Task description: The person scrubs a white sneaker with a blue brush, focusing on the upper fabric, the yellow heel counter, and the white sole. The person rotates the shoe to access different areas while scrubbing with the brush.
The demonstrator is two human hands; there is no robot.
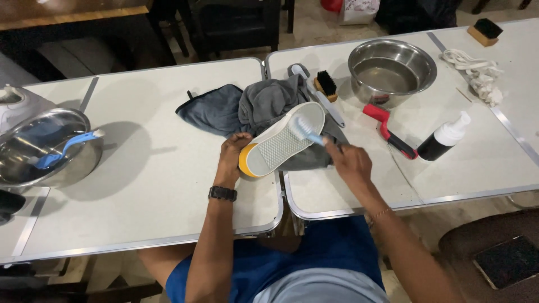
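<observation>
Two pale folding tabletops meet edge to edge. Over the seam, the left hand wraps its fingers around the heel of a shoe turned sole-up, lying on a grey cloth. The right hand is closed on a light-blue brush, bristles on the sole. A hard stroke could twist the shoe free, or drag the cloth toward the steel bowl beyond the fingers.

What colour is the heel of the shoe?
Yellow-orange; the shoe heel shows best in the head view.
</observation>
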